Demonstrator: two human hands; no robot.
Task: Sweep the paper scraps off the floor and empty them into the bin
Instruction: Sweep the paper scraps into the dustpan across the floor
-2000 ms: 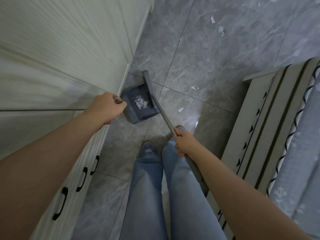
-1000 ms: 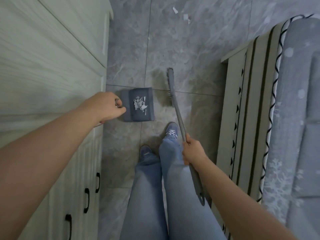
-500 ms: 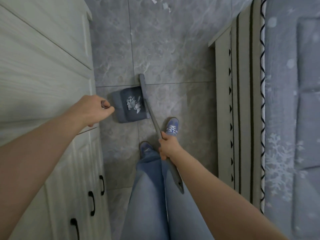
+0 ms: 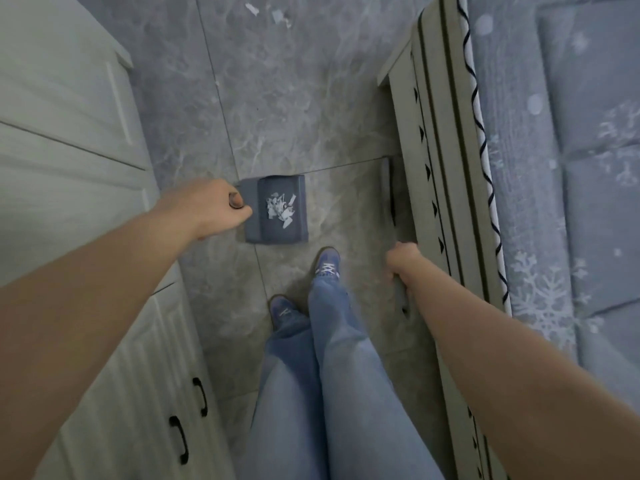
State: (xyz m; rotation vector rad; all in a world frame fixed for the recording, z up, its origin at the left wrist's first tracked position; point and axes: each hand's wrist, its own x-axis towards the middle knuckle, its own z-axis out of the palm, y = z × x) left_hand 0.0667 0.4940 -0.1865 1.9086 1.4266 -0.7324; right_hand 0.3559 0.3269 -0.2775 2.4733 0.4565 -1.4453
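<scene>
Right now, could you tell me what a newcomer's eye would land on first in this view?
Probably the dark dustpan on the grey floor tiles at centre, with a small heap of white paper scraps in it; the left hand grips its handle. To the right, the right hand holds the broom close along the bed frame. A few loose scraps lie far ahead.

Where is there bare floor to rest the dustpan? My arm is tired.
Bare tile lies between the dustpan and the bed frame, and ahead toward the scraps. Near the shoes it is crowded.
</scene>
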